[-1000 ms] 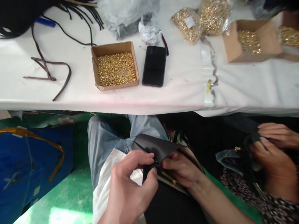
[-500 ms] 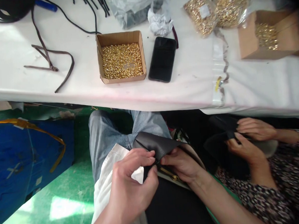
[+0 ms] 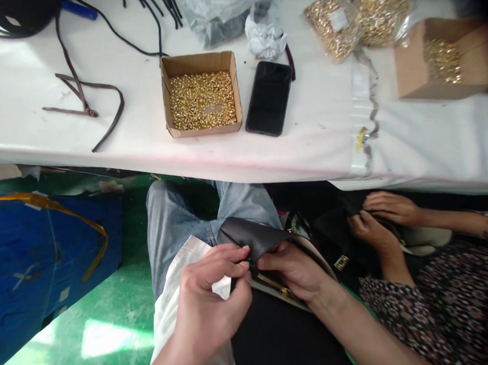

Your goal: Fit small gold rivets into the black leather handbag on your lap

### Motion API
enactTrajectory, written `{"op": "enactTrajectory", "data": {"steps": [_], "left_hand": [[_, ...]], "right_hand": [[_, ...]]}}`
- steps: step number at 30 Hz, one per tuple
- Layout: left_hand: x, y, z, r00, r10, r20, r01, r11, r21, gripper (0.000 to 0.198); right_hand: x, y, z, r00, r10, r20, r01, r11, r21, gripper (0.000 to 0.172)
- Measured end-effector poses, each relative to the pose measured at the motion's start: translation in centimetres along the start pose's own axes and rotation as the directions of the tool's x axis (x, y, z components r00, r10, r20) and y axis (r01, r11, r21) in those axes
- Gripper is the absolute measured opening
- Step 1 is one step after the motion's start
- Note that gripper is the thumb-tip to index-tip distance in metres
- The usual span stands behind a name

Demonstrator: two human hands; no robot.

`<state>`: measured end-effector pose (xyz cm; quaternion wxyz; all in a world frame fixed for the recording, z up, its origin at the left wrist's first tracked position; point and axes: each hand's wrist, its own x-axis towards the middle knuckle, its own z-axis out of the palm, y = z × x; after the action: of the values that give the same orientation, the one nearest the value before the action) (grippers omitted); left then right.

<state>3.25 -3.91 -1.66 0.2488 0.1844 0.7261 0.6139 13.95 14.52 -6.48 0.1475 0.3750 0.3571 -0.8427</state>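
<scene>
A black leather bag (image 3: 286, 334) lies across my lap, its dark flap (image 3: 255, 237) folded up and a gold zipper (image 3: 275, 284) showing along a beige-edged opening. My left hand (image 3: 213, 294) is closed in a pinch at the flap's lower edge; a small dark bit shows by the fingertips, too small to name. Close beside it, my right hand (image 3: 294, 270) grips the same edge between thumb and fingers, some of which are hidden behind the flap. A white cloth (image 3: 169, 308) is draped under my left forearm.
On the white-covered table (image 3: 300, 151) stand a carton of gold metal pieces (image 3: 203, 131), a phone (image 3: 268, 98) and bags of gold parts (image 3: 336, 25). At right, a co-worker's hands (image 3: 379, 224) hold a dark bag. A blue box (image 3: 58, 260) sits at left.
My left hand has drawn slightly left, while my right hand keeps its hold. The co-worker's hands have moved left, and a gold clasp now shows near them. The view has shifted a little.
</scene>
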Motion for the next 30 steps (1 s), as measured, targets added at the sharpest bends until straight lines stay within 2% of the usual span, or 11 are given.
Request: {"op": "enactTrajectory", "data": {"steps": [9, 13, 16, 19, 21, 24, 27, 29, 30], "left_hand": [[0.0, -0.5, -0.2, 0.998, -0.04, 0.041, 0.04, 0.999, -0.007, 0.024], [0.4, -0.5, -0.4, 0.996, -0.067, 0.058, 0.069, 0.997, -0.028, 0.021], [0.7, -0.6, -0.3, 0.985, -0.159, 0.063, 0.163, 0.984, -0.075, 0.014], [0.7, -0.9, -0.2, 0.957, -0.286, 0.047, 0.29, 0.944, -0.156, 0.007], [0.5, -1.1, -0.1, 0.942, -0.334, 0.041, 0.335, 0.921, -0.197, 0.009], [0.3, -1.2, 0.0, 0.936, -0.351, 0.035, 0.349, 0.909, -0.227, 0.011], [0.4, -1.3, -0.2, 0.931, -0.364, 0.036, 0.361, 0.899, -0.249, 0.01], [0.5, -1.4, -0.4, 0.925, -0.377, 0.054, 0.377, 0.888, -0.262, 0.01], [0.6, -1.4, -0.5, 0.923, -0.379, 0.064, 0.382, 0.884, -0.27, 0.009]], "right_hand": [[0.2, 0.0, -0.1, 0.999, 0.016, -0.045, -0.016, 1.0, -0.006, 0.041], [0.4, 0.2, -0.1, 0.999, 0.004, -0.046, -0.005, 0.999, -0.032, 0.034], [0.5, -0.2, 0.0, 0.998, -0.048, -0.034, 0.046, 0.997, -0.069, 0.029], [0.1, -1.3, 0.7, 0.988, -0.138, -0.073, 0.118, 0.966, -0.229, 0.026], [-0.7, -2.1, 1.3, 0.969, -0.215, -0.124, 0.146, 0.899, -0.414, 0.022], [-2.3, -2.3, 2.5, 0.899, -0.42, -0.125, 0.224, 0.686, -0.692, 0.014], [-3.6, -1.5, 3.6, 0.774, -0.632, 0.033, 0.359, 0.395, -0.845, 0.017], [-4.2, -1.0, 4.1, 0.709, -0.69, 0.147, 0.416, 0.24, -0.877, 0.028], [-4.3, -0.8, 4.2, 0.692, -0.699, 0.184, 0.428, 0.191, -0.884, 0.032]]}}
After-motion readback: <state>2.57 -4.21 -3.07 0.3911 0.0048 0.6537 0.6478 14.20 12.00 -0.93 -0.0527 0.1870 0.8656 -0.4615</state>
